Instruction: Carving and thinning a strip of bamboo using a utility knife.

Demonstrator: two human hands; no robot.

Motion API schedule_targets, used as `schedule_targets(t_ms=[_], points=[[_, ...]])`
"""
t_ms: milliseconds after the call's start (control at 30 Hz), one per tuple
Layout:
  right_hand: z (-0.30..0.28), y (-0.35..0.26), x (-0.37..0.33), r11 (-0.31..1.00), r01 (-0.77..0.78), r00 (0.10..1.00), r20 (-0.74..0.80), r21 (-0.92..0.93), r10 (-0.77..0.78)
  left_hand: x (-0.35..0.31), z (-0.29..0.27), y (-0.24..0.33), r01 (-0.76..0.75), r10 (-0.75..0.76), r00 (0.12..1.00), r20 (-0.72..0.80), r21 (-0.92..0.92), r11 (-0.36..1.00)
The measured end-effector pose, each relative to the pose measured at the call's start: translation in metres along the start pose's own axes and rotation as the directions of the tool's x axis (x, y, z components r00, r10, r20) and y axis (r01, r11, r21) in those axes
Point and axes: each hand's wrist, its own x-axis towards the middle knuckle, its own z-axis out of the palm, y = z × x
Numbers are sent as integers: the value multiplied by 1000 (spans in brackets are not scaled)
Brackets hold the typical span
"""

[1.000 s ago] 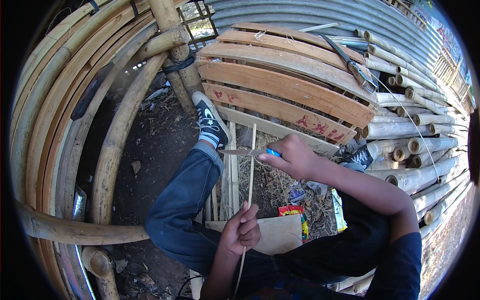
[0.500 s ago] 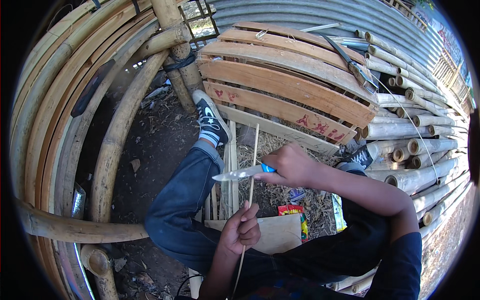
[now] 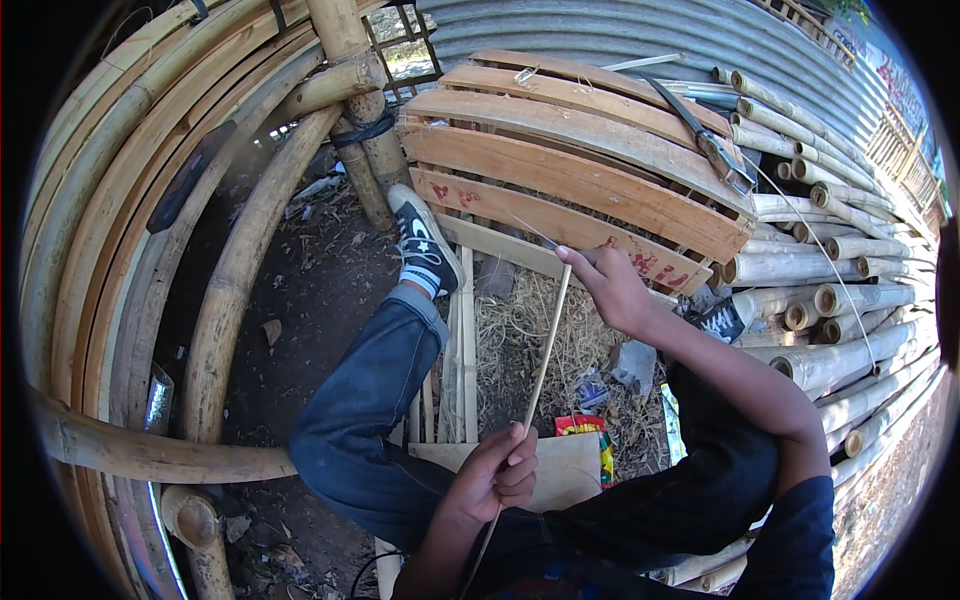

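Observation:
A thin bamboo stick (image 3: 545,365) slants upward in front of my body. My left hand (image 3: 493,472) is closed round its lower part, above my lap. Farther out, my right hand (image 3: 612,288) grips a knife, its thumb near the stick's upper end. The knife blade (image 3: 540,233) shows nearly edge-on and points up and left, past the tip of the stick. Its handle is mostly hidden in my fingers. Whether the blade touches the stick, I cannot tell.
A slatted wooden crate (image 3: 580,155) stands ahead, with a large sheathed blade (image 3: 715,150) on top. Bamboo poles (image 3: 830,260) are stacked at right. A bamboo rail (image 3: 170,455) crosses at left. Shavings (image 3: 520,345), a flat board (image 3: 560,465) and wrappers (image 3: 585,425) lie between my legs.
My right hand with the knife has moved up the stick to its far end, and the blade has turned edge-on. The stick tilts more to the right; my left hand has shifted slightly right.

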Motion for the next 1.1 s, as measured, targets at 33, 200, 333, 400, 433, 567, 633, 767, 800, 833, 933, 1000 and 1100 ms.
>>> schedule_targets(t_ms=[33,200,333,400,433,567,633,767,800,833,933,1000,1100], points=[[-1,0,-1,1000,2,1000,-12,16,-2,4,1,2,-4,4,1000,-1,-2,1000],[-10,12,-2,979,-150,989,5,138,151,11,-7,19,-26,25,995,-94,-5,1000],[-3,-4,-16,996,76,987,142,37,-81,9,-5,26,-101,126,971,-204,126,987],[6,-13,-23,939,329,909,306,-104,-284,10,-4,25,-158,217,941,-261,228,961],[15,-20,-29,939,329,909,305,-101,-285,11,-3,24,-158,218,940,-263,230,960],[26,-29,-33,863,469,846,376,-189,-378,13,7,16,-252,397,844,-361,386,887],[19,-27,-18,928,311,932,255,-204,-257,10,7,13,-287,479,800,-361,471,834],[20,-18,-19,948,226,952,258,-222,-167,12,1,10,-293,533,757,-379,532,795],[26,-27,-30,884,371,896,359,-285,-261,14,0,8,-283,519,762,-386,522,804],[33,-29,-34,884,369,897,360,-287,-257,15,0,5,-282,516,764,-387,519,807],[40,-30,-34,770,572,793,430,-283,-431,14,-2,7,-286,532,752,-389,535,795],[32,-14,-16,854,442,884,296,-273,-363,10,0,10,-312,569,724,-389,550,774],[22,-2,-5,863,343,937,204,-371,-284,10,-1,8,-292,533,747,-397,524,800]])
